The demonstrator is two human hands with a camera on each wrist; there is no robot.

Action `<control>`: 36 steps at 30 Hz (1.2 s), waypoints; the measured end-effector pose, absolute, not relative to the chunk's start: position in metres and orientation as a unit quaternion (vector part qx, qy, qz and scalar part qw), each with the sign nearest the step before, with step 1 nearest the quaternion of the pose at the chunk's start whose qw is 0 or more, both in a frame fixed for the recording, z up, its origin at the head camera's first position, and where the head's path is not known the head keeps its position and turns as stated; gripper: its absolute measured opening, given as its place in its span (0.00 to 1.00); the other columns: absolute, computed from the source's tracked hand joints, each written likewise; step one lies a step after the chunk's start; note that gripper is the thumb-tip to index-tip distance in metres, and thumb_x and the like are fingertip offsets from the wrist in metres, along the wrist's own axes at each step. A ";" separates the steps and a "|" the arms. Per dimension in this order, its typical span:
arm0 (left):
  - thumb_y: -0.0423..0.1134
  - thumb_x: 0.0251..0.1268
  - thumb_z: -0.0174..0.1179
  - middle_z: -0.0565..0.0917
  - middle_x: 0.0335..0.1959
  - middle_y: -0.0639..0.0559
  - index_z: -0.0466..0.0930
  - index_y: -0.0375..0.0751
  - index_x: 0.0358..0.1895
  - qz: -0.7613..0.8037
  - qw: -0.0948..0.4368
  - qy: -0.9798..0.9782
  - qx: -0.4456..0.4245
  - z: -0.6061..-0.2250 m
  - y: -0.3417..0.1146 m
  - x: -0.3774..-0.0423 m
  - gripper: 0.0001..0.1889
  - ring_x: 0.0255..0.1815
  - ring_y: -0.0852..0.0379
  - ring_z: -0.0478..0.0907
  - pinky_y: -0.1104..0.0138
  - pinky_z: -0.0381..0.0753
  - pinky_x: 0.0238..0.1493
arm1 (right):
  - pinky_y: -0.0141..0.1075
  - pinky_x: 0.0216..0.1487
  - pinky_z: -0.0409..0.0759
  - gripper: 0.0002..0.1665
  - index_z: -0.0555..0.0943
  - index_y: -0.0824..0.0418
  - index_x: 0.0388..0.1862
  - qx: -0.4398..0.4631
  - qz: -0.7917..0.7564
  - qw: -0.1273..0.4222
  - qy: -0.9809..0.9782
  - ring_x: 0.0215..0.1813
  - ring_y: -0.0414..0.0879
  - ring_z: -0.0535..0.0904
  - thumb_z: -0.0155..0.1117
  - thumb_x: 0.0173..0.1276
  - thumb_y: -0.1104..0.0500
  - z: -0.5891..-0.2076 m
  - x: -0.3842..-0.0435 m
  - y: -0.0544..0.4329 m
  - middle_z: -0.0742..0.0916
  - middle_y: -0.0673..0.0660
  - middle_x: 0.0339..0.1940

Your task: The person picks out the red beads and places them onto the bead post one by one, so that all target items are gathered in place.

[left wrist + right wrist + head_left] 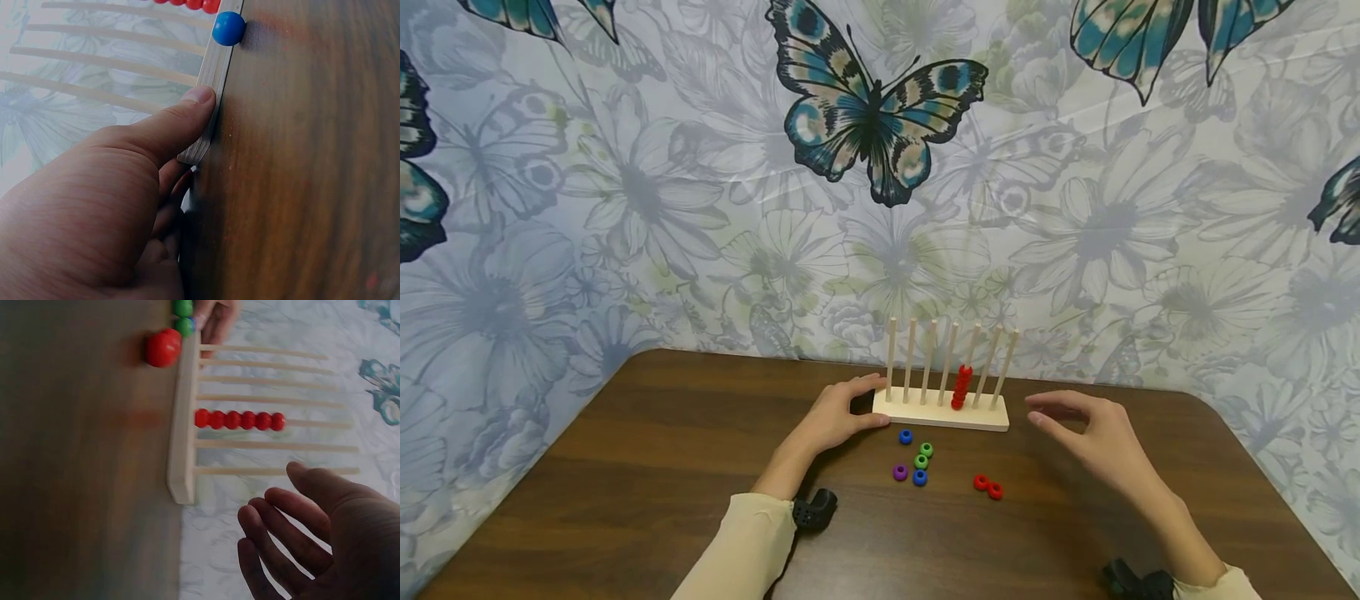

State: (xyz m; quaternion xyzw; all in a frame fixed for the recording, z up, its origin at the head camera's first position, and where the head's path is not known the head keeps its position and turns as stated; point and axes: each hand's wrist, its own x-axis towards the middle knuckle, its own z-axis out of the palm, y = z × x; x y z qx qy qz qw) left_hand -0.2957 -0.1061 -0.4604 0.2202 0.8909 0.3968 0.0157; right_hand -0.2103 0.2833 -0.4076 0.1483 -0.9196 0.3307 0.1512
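A pale wooden peg rack (940, 408) with several upright rods stands near the table's far edge. Red beads (962, 388) are stacked on one rod, right of the middle. My left hand (833, 414) grips the left end of the rack's base, its thumb (199, 95) along the front face and its other fingers behind. To the right of the rack hovers my right hand (1093, 429), fingers loosely bent and nothing between them. In front of the base lie two red beads (981, 482) side by side, with blue (906, 437), green (927, 450) and purple (900, 472) beads farther left.
The brown wooden table (647, 492) ends just behind the rack. Beyond it hangs a cloth (887, 267) printed with flowers and butterflies. Dark wrist straps (815, 510) sit on both forearms, below pale sleeves (737, 542).
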 end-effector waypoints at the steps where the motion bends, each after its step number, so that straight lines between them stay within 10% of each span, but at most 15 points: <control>1: 0.46 0.66 0.75 0.73 0.79 0.46 0.78 0.48 0.73 0.398 0.016 0.891 0.220 -0.460 -0.106 -0.296 0.33 0.80 0.41 0.67 0.44 0.66 0.80 | 0.46 0.51 0.89 0.14 0.90 0.45 0.55 0.156 0.333 0.143 -0.919 0.52 0.47 0.91 0.74 0.72 0.47 -0.410 -0.210 0.282 0.93 0.43 0.49; 16: 0.47 0.65 0.75 0.73 0.78 0.46 0.79 0.48 0.73 0.397 0.016 0.891 0.220 -0.460 -0.106 -0.298 0.33 0.80 0.41 0.67 0.45 0.66 0.80 | 0.38 0.53 0.87 0.25 0.88 0.48 0.56 0.297 0.361 -0.044 -0.883 0.48 0.41 0.86 0.80 0.63 0.43 -0.433 -0.206 0.258 0.91 0.44 0.50; 36: 0.46 0.66 0.75 0.74 0.78 0.46 0.79 0.48 0.73 0.402 0.019 0.888 0.222 -0.461 -0.107 -0.296 0.33 0.80 0.41 0.68 0.44 0.67 0.79 | 0.35 0.45 0.87 0.13 0.90 0.49 0.49 0.302 0.373 -0.027 -0.877 0.41 0.37 0.86 0.79 0.66 0.57 -0.437 -0.207 0.254 0.91 0.42 0.43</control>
